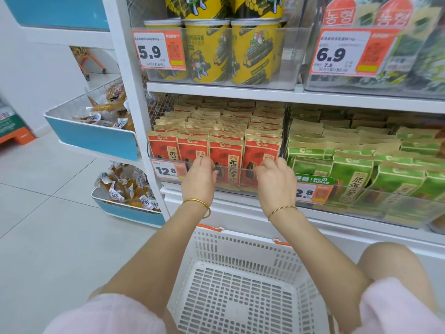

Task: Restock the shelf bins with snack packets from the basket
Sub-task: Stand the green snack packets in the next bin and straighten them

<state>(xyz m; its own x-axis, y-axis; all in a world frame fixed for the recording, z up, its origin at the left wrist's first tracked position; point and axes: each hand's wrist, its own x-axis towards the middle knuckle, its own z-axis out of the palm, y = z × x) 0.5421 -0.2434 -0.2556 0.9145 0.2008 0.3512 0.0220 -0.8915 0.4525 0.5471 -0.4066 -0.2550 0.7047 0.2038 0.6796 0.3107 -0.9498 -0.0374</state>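
A clear shelf bin (231, 168) holds several rows of red snack packets (225, 150) standing upright. My left hand (198, 179) has its fingers curled over the bin's clear front rim at the left. My right hand (277, 180) grips the same rim further right, fingertips against the front red packets. The white plastic basket (243, 247) sits on the floor below my arms, and nothing lies in it.
A neighbouring bin to the right holds green packets (356, 165). Yellow tubs (231, 49) fill the shelf above. Blue-fronted side bins (96, 138) with small wrapped snacks stick out at the left. Tiled floor (48, 213) lies left of the basket. My knee (390, 261) is at the right.
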